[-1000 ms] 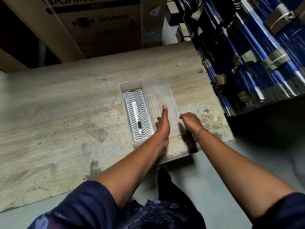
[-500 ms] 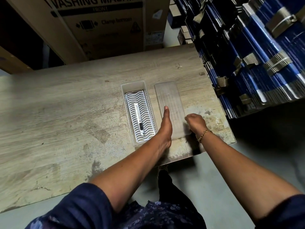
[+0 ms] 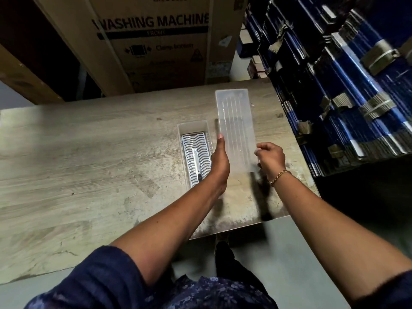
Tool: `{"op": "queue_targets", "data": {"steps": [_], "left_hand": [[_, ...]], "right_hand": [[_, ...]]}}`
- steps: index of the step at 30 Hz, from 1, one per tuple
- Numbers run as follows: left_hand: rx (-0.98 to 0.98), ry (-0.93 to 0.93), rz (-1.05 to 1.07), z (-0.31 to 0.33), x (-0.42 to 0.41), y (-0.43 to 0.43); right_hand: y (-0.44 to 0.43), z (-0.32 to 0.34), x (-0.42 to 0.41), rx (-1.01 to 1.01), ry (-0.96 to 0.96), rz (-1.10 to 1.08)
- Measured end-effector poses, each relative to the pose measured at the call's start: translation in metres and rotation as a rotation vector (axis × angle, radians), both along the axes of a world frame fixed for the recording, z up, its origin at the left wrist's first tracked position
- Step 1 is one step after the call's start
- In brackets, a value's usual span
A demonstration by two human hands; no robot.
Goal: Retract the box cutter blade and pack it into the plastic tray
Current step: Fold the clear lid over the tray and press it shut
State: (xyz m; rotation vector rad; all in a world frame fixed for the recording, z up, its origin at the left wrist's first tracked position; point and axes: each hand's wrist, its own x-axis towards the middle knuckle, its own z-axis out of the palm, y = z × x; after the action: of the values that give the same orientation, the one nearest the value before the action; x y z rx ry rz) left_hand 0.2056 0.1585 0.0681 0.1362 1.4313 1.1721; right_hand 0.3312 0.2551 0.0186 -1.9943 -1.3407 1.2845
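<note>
Since the earlier frame, the translucent lid [image 3: 235, 130] has been raised off the wooden table [image 3: 89, 163] and is gripped along its edges by the left hand [image 3: 219, 166] and right hand [image 3: 270, 158]. Packing appears done: the box cutter [image 3: 197, 162] lies in the plastic tray [image 3: 192, 127], though blade retraction cannot be confirmed, and closing is judged to remain.
</note>
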Motion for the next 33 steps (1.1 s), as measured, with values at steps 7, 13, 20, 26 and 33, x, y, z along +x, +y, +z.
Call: {"op": "queue_targets", "data": {"steps": [7, 13, 20, 26, 33], "left_hand": [[-0.009, 0.105, 0.173, 0.015, -0.050, -0.011], [-0.016, 0.063, 0.195, 0.015, -0.078, -0.040], [-0.122, 0.220, 0.145, -0.014, -0.089, -0.068], [-0.177, 0.376, 0.064, -0.046, -0.086, -0.085], [-0.181, 0.451, 0.052, -0.058, -0.081, -0.096]], "right_hand": [[-0.005, 0.019, -0.048, 0.044, 0.122, 0.041], [-0.020, 0.021, -0.073, 0.036, 0.160, 0.126], [-0.047, 0.004, -0.073, -0.035, 0.141, 0.140], [-0.071, -0.009, -0.062, -0.080, 0.150, 0.118], [-0.089, -0.021, -0.057, -0.110, 0.152, 0.101]]}}
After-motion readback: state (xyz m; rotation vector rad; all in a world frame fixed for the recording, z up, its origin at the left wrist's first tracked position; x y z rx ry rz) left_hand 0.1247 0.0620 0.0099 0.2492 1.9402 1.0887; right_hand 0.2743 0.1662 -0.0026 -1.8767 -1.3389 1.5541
